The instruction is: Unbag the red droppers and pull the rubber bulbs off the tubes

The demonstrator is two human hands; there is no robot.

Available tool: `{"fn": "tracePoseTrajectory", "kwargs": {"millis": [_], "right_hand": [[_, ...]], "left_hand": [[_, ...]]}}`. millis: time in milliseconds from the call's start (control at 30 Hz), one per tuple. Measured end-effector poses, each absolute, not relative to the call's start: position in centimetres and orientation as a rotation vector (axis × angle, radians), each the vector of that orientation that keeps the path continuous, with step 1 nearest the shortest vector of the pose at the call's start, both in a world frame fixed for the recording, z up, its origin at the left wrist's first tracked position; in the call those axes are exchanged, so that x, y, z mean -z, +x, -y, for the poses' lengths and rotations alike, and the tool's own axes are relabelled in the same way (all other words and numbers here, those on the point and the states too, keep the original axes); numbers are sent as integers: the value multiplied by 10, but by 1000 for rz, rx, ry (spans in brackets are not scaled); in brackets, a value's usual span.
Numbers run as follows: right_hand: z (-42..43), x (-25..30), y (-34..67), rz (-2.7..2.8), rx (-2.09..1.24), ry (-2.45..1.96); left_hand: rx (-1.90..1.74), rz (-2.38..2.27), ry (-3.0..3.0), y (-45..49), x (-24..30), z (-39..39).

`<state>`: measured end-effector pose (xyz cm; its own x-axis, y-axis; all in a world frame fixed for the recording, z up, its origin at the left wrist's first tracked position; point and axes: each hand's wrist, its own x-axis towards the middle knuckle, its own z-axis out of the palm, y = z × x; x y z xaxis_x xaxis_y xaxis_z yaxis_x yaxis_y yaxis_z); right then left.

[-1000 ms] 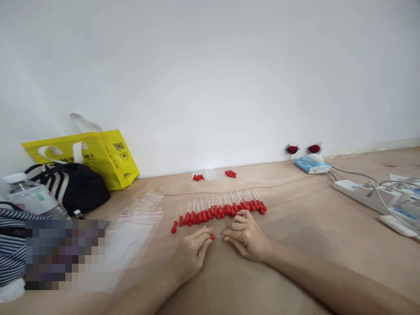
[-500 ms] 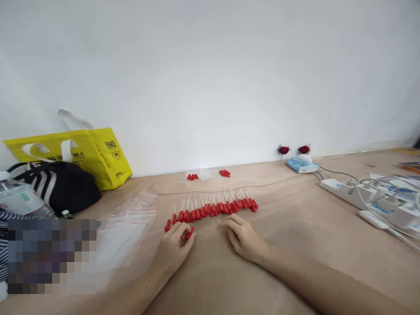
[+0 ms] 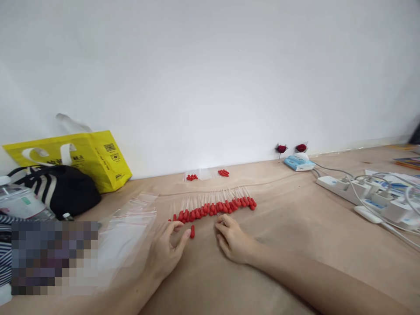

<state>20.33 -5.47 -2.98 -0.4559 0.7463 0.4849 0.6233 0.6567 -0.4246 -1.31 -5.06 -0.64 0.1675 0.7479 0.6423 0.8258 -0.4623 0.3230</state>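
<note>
At the far left edge of the frame a water bottle (image 3: 18,203) stands beside a black striped bag (image 3: 62,188), with a yellow bag (image 3: 88,155) leaning on the wall behind it. Clear zip bags (image 3: 127,227) lie flat on the bench (image 3: 295,227) at lower left. Next to them the left hand (image 3: 164,251) rests palm down, fingers spread wide and gripping nothing, its thumb tip just beside a loose red bulb (image 3: 192,231). Above, at mid-frame, a row of droppers (image 3: 213,206) with red bulbs lies side by side. The right hand (image 3: 234,240) lies just below the row, fingers bent together at its near edge; whether they pinch a clear tube cannot be told. Small piles of red bulbs (image 3: 223,173) sit by the wall. Further right are a blue tissue pack (image 3: 298,163) and a white power strip (image 3: 348,189).
</note>
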Motion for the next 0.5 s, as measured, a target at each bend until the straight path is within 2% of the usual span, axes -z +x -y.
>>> {"fn": "tracePoseTrajectory", "kwargs": {"millis": [300,500], "right_hand": [[57,27,212,2152,-275,-1128],[50,30,231,2086,-191,-1205]], "left_hand": [[1109,2032,-2204,-52,1,27],[1032,2120,-2238,-47,6,22]]}}
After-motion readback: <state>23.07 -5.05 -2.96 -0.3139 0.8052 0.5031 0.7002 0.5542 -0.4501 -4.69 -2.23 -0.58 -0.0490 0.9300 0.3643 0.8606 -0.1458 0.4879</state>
